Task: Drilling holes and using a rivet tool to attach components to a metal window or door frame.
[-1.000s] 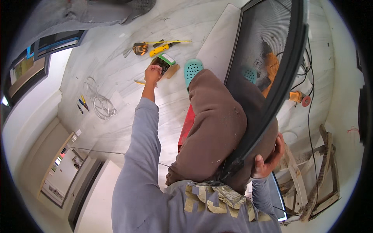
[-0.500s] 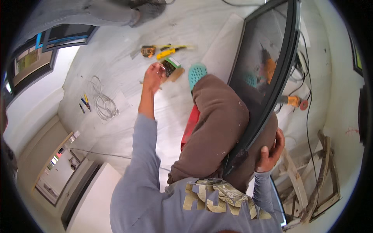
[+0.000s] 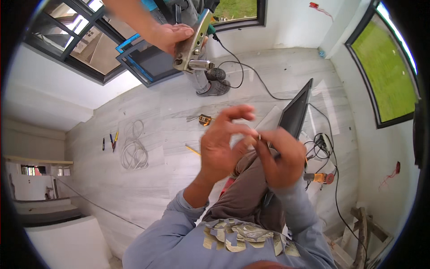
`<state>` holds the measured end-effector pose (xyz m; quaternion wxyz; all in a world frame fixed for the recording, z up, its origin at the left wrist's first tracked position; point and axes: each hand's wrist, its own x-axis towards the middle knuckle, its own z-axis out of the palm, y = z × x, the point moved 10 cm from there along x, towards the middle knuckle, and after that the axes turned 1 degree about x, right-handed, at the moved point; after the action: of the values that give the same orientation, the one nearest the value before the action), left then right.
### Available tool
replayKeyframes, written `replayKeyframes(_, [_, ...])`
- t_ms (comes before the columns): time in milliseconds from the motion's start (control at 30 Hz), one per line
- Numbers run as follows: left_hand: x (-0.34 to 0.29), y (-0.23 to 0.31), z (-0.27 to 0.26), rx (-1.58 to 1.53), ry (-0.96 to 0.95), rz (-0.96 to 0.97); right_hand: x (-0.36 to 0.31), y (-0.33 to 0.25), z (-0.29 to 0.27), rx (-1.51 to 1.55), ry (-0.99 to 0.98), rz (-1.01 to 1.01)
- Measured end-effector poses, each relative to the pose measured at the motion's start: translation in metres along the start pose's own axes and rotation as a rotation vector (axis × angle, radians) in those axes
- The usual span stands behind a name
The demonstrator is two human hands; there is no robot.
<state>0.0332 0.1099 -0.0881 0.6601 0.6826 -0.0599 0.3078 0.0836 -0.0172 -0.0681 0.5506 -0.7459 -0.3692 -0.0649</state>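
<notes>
In front of my lap my two hands come together. My right hand (image 3: 283,157) pinches a small metal piece (image 3: 259,137), too small and blurred to name. My left hand (image 3: 221,145) meets it there, thumb and index finger closing at the same piece while another finger stretches away. Beyond them, another person's hand (image 3: 172,38) holds out a hand riveter (image 3: 193,45) with a metal nose. A dark-framed panel (image 3: 293,114) leans by my right leg, partly hidden behind my right hand.
A tape measure (image 3: 205,119) lies ahead on the tiled floor. Coiled pale cable (image 3: 134,152) and several hand tools (image 3: 113,141) lie to the left. An angle grinder (image 3: 319,178) and black cords (image 3: 324,143) are at the right, with a wooden frame (image 3: 358,233) nearer me.
My left hand has come back from the small box on the floor to meet my right hand, which has left my leg. My view has tilted up; another person's hand with the riveter has appeared.
</notes>
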Motion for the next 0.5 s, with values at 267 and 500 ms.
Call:
replayKeyframes(267, [-0.036, -0.006, -0.070, -0.080, 0.293, -0.274, 0.066, 0.043, 0.072, 1.197, 0.247, 0.351])
replayKeyframes(500, [-0.104, -0.018, -0.126, -0.002, 0.414, -0.434, 0.074, 0.031, 0.099, 1.361, 0.210, 0.333])
